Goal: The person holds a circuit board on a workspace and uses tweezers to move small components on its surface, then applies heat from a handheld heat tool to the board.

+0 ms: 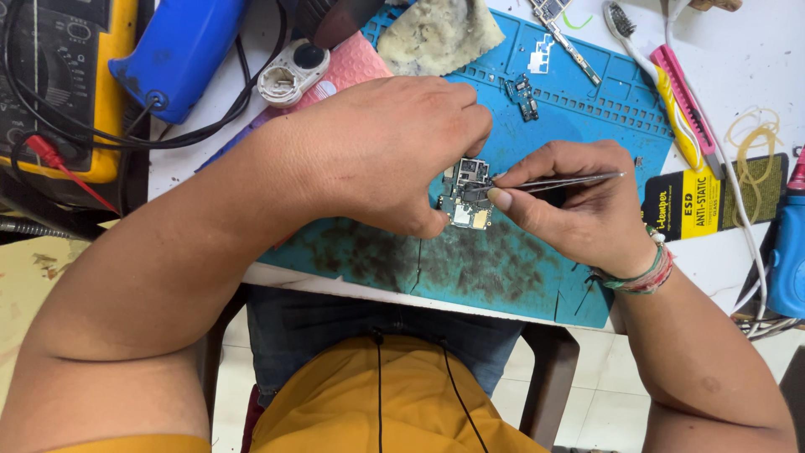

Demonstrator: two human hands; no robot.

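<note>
Blue mat, centre frame | left hand grips circuit board | right hand pinches tweezers, tip on board

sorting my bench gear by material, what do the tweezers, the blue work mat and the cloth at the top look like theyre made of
Tweezers: bare metal, going by the thin silvery shine, pinched in the right hand.
Blue work mat: looks like matte silicone or rubber, with moulded compartments and dark stains.
Cloth: soft woven fabric, yellowish and crumpled, apparently soiled.
The left hand steadies a small circuit board.
</note>
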